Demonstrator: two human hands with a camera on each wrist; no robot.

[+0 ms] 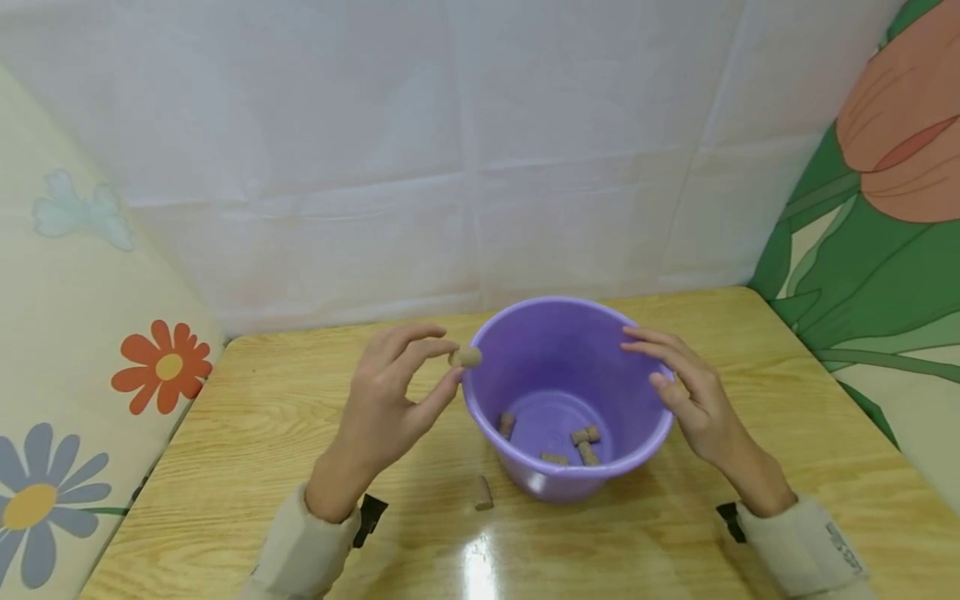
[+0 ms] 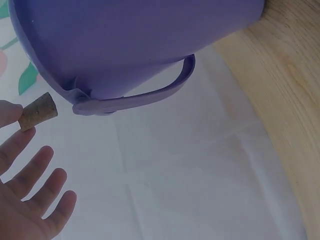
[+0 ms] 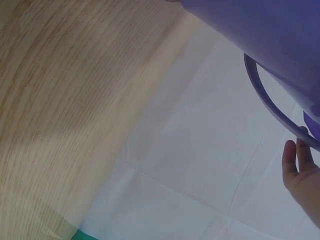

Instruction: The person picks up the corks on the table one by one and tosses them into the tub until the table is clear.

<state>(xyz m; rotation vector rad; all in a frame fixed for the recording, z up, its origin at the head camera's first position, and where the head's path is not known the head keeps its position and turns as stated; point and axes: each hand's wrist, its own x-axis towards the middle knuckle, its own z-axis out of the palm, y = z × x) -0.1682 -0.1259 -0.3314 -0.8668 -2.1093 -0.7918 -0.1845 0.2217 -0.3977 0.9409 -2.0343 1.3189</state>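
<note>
A cork [image 1: 467, 357] is pinched between the thumb and forefinger of my left hand [image 1: 382, 400], level with the left rim of a purple bucket [image 1: 558, 468]. In the left wrist view this cork [image 2: 38, 112] shows as a short tapered piece beside the rim, the other fingers spread loosely. My right hand [image 1: 697, 400] rests on the bucket's right rim with its fingers extended. The right wrist view has that hand [image 3: 305, 177] by the bucket's handle [image 3: 270, 102], partly cut off. Several corks [image 1: 587, 453] lie on the bucket's floor.
Another cork [image 1: 483, 493] stands or leans on the wooden table [image 1: 300, 400], just left of the bucket's front. White cloth [image 1: 337, 167] hangs behind the table. Flower-printed panels [image 1: 67, 350] flank it on both sides.
</note>
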